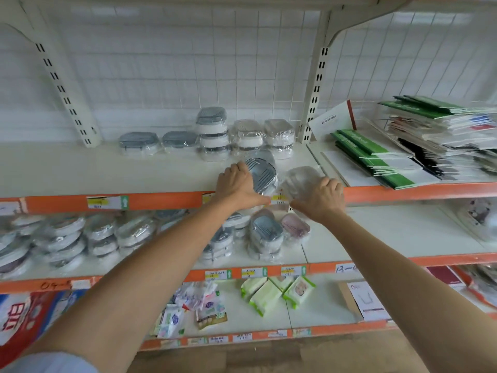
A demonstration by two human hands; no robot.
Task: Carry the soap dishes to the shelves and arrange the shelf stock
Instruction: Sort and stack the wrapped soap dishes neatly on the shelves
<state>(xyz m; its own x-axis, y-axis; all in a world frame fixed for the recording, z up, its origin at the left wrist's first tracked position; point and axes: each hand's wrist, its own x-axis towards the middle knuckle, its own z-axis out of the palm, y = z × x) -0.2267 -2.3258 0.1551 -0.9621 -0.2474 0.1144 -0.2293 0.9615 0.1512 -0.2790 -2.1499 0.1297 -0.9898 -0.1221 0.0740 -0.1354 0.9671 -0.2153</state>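
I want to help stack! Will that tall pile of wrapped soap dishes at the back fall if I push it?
Probably. The tall pile stands several dishes high, so it looks tippy. Its shiny plastic wrap likely lets the dishes slide. They look light and stiff.

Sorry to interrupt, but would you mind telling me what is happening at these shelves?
A person is stocking wrapped soap dishes on the upper shelf. The left hand holds a grey-topped soap dish near the shelf's front edge, and the right hand grips a pale wrapped dish beside it. More wrapped dishes are stacked behind and on the shelf below.
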